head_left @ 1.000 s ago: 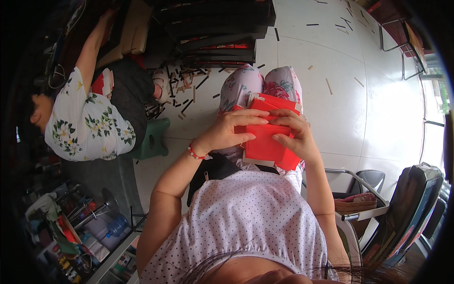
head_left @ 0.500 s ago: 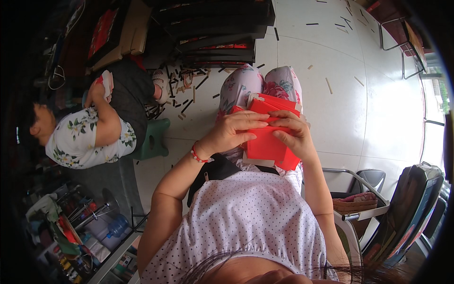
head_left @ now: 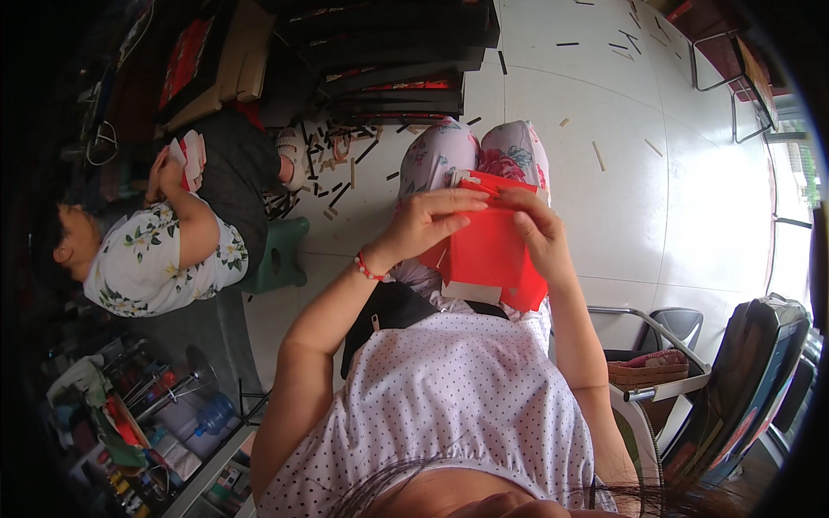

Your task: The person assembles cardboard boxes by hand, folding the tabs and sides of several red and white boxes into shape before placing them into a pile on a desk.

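Note:
On my lap lies a loose stack of red paper pieces [head_left: 534, 289], with some pale edges showing beneath. Over it I hold a folded red paper [head_left: 488, 250]. My left hand [head_left: 434, 220] closes on its upper left edge, fingers straight and together, thumb beneath them. My right hand [head_left: 540, 233] grips the upper right edge, its fingers bent over the top and the thumb on the near face. Both sets of fingertips almost meet along the top fold. They partly hide that fold.
To the left a co-worker sits on a green stool [head_left: 281, 250], holding red and white papers [head_left: 190, 160]. Dark and tan strips [head_left: 332, 160] litter the floor. Black trays [head_left: 397, 82] are stacked ahead. A metal-framed chair [head_left: 656, 332] and wicker basket [head_left: 648, 369] stand at my right.
My left hand has risen slightly, and its thumb has moved up the red paper. My right thumb has shifted upward too. The co-worker's hands have come together around the papers.

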Motion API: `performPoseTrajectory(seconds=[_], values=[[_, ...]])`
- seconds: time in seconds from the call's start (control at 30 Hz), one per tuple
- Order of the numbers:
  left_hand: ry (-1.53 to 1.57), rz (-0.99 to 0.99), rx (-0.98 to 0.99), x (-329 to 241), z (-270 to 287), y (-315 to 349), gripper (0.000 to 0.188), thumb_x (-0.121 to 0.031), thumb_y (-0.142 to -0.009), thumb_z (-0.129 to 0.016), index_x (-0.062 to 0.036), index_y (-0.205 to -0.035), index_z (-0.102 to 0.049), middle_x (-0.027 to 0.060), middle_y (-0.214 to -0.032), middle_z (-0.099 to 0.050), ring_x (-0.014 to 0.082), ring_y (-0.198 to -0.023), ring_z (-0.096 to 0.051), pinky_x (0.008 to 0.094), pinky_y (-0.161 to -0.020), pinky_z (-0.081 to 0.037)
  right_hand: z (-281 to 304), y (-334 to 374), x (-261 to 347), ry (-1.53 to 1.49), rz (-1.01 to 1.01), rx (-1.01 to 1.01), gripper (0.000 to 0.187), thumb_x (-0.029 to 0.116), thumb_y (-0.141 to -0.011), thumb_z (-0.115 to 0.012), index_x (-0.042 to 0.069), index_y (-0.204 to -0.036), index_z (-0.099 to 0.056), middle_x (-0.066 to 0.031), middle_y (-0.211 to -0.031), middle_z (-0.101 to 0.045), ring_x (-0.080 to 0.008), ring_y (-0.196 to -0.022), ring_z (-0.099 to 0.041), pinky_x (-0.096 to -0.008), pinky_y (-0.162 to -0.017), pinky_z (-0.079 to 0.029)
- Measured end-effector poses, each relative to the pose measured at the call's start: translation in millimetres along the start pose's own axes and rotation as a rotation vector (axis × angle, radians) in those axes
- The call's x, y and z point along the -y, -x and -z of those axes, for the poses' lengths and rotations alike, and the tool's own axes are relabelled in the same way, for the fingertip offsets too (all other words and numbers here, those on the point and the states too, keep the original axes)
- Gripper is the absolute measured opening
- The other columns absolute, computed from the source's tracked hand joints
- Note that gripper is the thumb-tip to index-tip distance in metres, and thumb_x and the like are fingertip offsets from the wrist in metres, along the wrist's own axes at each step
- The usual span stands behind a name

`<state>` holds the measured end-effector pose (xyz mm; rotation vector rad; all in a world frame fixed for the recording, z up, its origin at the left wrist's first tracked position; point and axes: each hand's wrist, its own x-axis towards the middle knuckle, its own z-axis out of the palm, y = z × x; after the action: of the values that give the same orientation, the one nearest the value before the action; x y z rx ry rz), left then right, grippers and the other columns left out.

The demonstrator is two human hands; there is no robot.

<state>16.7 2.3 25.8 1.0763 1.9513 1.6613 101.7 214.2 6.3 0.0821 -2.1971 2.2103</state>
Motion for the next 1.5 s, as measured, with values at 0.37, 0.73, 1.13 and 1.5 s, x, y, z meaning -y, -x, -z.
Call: performPoseTrajectory(seconds=[0.37, 0.73, 1.13, 1.5], values=[[0.873, 0.568, -0.319, 15, 11, -10, 0.026, -0.020, -0.093, -0.051, -0.0015, -0.109, -0.062, 0.0065, -0.103, -0.064, 0.0121, -0.092, -0.062, 0.0275, -0.078, -0.052, 8, 8, 18, 0.594, 0.454, -0.016, 0.074, -0.007, -0.060, -0.061, 0.010, -0.129, -0.042, -0.0177, -0.142, -0.034, -0.0372, -0.131, -0.033, -0.0465, -0.105, -0.031], [0.890, 0.726, -0.197, 6, -10, 7, 0.040, -0.030, -0.097, -0.043, 0.0042, -0.113, -0.057, 0.0094, -0.107, -0.062, 0.0135, -0.096, -0.059, 0.0278, -0.086, -0.047, 2, 4, 22, 0.519, 0.347, 0.013, 0.066, 0.019, -0.066, -0.077, 0.005, -0.122, -0.046, -0.0140, -0.117, -0.057, -0.0330, -0.113, -0.052, -0.0443, -0.097, -0.037], [0.490, -0.153, -0.334, -28, -31, 10, 0.068, -0.038, -0.088, -0.060, -0.0022, -0.138, -0.031, 0.0127, -0.139, -0.037, 0.0221, -0.128, -0.037, 0.0334, -0.105, -0.032, -5, 11, 25, 0.291, 0.168, -0.142, 0.085, 0.032, -0.066, -0.080, 0.001, -0.134, -0.038, -0.0167, -0.115, -0.058, -0.0294, -0.104, -0.059, -0.0388, -0.087, -0.047], [0.001, -0.033, -0.332, -20, -28, 16, 0.051, -0.027, -0.084, -0.066, 0.0001, -0.124, -0.047, 0.0142, -0.125, -0.051, 0.0264, -0.115, -0.050, 0.0354, -0.097, -0.038, -18, 11, 24, 0.087, 0.131, -0.123, 0.061, 0.024, -0.081, -0.068, 0.001, -0.132, -0.041, -0.0163, -0.124, -0.051, -0.0264, -0.112, -0.052, -0.0353, -0.092, -0.043]])
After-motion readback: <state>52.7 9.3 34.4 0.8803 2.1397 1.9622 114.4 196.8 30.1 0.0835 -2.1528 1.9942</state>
